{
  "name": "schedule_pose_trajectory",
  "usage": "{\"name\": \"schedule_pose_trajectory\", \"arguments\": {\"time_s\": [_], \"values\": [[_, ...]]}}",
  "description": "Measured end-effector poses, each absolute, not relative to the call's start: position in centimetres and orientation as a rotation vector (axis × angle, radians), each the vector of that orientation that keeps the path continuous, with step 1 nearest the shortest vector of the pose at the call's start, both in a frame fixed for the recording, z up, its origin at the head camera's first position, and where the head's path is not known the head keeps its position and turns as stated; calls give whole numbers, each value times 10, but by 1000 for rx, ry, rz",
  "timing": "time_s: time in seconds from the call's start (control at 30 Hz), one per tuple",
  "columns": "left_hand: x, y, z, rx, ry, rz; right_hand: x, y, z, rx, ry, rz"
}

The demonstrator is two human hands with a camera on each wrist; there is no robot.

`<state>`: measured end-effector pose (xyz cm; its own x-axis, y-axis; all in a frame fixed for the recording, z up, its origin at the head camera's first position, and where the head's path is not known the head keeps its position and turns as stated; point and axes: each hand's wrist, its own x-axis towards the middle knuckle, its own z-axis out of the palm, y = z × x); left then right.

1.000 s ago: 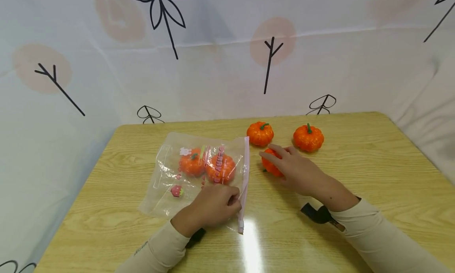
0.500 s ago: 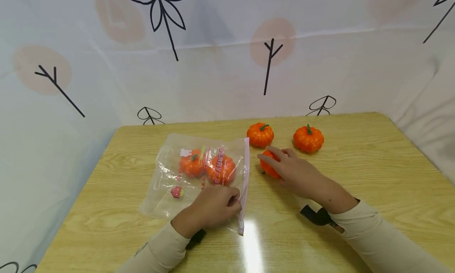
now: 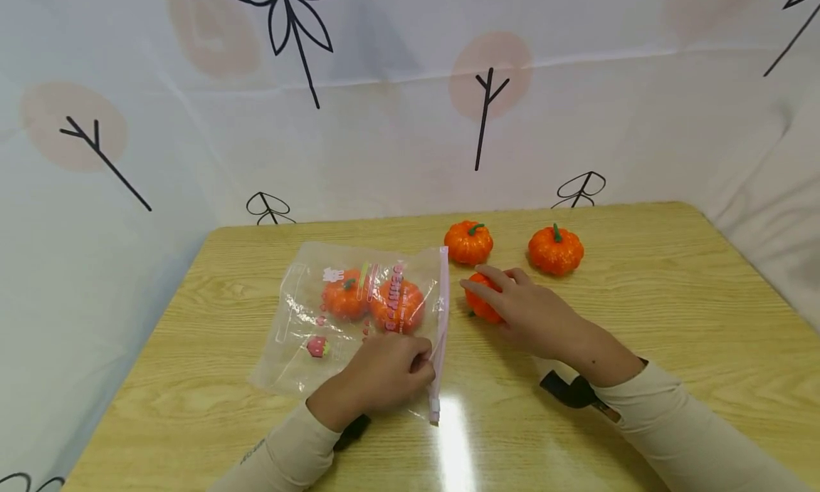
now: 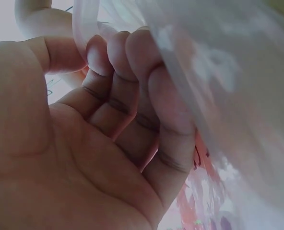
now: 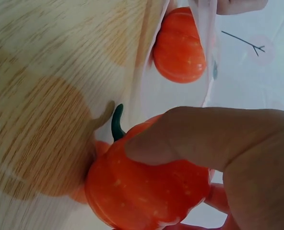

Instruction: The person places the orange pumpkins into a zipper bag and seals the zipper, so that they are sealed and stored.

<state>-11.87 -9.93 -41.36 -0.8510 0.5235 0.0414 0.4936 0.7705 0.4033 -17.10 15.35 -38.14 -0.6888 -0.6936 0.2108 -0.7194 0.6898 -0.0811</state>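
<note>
Under the fingers, the table [image 3: 673, 292] is supporting a clear zip bag [image 3: 349, 337]; the left hand [image 3: 387, 371] is pinching its edge, apparently keeping the mouth parted. The right hand [image 3: 537, 317] is holding an orange pumpkin [image 5: 147, 191] between thumb and fingers, just outside that mouth.

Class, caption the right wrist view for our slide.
A right hand grips an orange pumpkin near an open bag with another pumpkin inside.
</note>
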Motion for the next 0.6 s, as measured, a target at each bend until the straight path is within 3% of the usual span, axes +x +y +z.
{"name": "schedule_pose_trajectory", "arguments": {"time_s": [0.6], "values": [[-117,-98,-412,855,2909,644,-172,148,-381,1026,-2859,330]]}}
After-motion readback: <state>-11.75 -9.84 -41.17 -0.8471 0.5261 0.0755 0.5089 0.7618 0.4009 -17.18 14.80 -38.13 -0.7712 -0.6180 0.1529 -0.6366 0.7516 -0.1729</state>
